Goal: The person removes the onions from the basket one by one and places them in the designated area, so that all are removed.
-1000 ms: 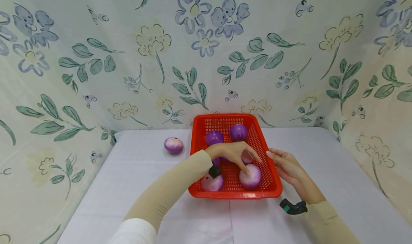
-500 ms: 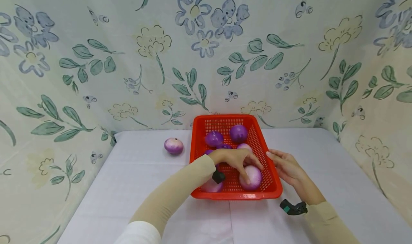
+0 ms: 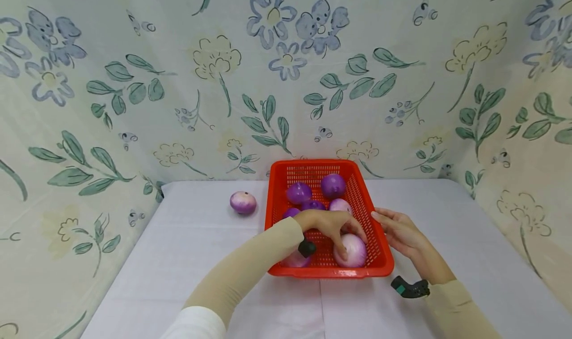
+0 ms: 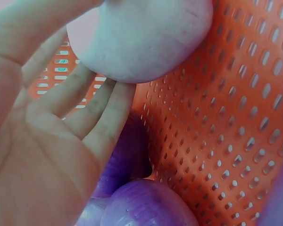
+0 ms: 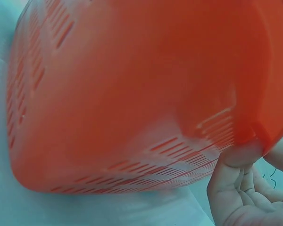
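In the head view my left hand (image 3: 329,226) grips a pale purple-and-white onion (image 3: 350,252) at the front right inside the red plastic basket (image 3: 388,268). The left wrist view has the same onion (image 4: 141,42) at the top, with fingers behind its lower side and the thumb near its upper edge. My right hand (image 3: 402,232) holds the basket's right rim from outside; in the right wrist view its thumb (image 5: 243,154) presses just under the rim. Part of another onion (image 3: 297,259) shows at the basket's front left, partly hidden by the left wrist.
Several more onions sit farther back in the basket, among them a deep purple onion (image 3: 332,185). One onion (image 3: 243,203) lies on the white-covered table (image 3: 201,239) left of the basket. A floral cloth (image 3: 286,125) hangs right behind the table.
My left hand has moved slightly toward the front of the basket, and its thumb and fingers have come round the front-right onion. The right hand stays at the rim.
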A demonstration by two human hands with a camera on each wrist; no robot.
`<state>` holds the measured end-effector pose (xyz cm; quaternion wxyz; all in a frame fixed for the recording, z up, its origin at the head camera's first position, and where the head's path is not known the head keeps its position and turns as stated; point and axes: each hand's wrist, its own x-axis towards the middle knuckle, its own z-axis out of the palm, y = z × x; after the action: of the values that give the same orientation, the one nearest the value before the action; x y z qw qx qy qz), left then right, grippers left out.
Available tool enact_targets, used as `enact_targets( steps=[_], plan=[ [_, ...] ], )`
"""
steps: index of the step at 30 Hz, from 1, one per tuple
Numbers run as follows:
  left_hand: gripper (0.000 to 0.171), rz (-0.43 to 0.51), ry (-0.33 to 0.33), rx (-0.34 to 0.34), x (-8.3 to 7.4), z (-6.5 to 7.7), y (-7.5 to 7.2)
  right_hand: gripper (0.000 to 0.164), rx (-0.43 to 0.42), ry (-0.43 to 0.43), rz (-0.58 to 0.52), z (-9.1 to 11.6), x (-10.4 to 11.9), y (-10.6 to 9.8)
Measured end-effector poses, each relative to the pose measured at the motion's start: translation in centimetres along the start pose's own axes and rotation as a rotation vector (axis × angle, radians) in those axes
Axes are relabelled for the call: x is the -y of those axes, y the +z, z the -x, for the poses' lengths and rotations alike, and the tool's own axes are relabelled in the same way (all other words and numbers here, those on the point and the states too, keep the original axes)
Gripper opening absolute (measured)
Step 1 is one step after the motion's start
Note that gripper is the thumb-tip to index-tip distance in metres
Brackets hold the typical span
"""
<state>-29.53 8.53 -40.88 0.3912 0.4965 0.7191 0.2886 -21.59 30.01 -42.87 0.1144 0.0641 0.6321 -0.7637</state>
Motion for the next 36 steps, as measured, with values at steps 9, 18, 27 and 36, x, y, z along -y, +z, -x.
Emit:
enact_targets(
  steps=[9,18,27,36],
  plan=[
    [0.053,-0.006,0.031,0.011,-0.2,0.0,0.2,0.057,-0.001,-0.044,0.053,0.2,0.2,0.3],
    [0.053,-0.037,0.024,0.006,-0.5,0.3,0.2,0.057,-0.022,-0.062,0.058,0.3,0.1,0.4],
    [0.052,-0.048,0.013,-0.075,-1.3,1.4,-0.3,0.063,-0.031,-0.076,0.08,0.3,-0.2,0.4],
    [0.053,-0.059,0.092,-0.134,-1.6,2.4,-1.0,0.061,-0.059,-0.085,0.082,0.3,-0.3,0.5]
  ],
)
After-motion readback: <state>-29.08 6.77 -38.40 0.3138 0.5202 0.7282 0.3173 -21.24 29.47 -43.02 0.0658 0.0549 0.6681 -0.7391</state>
